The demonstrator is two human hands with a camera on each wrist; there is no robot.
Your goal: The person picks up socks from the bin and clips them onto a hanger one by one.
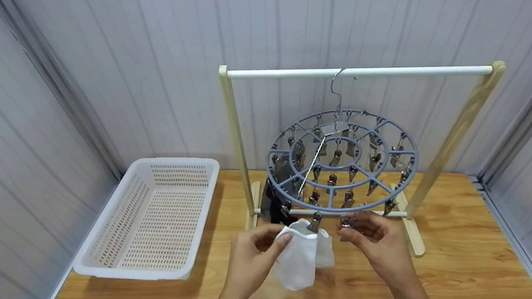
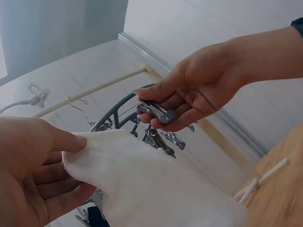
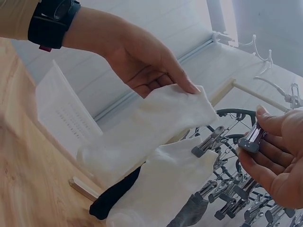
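My left hand (image 1: 252, 255) pinches the cuff of a white sock (image 1: 295, 264) between thumb and fingers. The sock hangs down in front of the round grey clip hanger (image 1: 329, 209). Between thumb and fingertips, my right hand (image 1: 384, 243) grips a metal clip (image 3: 252, 137) at the hanger's near rim, a little right of the sock. That clip holds no cloth. Just behind the held sock, a second white sock (image 3: 173, 177) hangs from another clip (image 3: 208, 142). In the right wrist view, a black sock (image 3: 118, 191) and a grey sock (image 3: 190, 213) hang beyond it.
The hanger hooks over the white rail (image 1: 288, 72) of a wooden stand (image 1: 450, 135). Several clips dangle from its rings. A white plastic basket (image 1: 206, 214) stands left on the wooden table (image 1: 488, 288). Panelled walls (image 1: 158, 22) enclose the back and sides.
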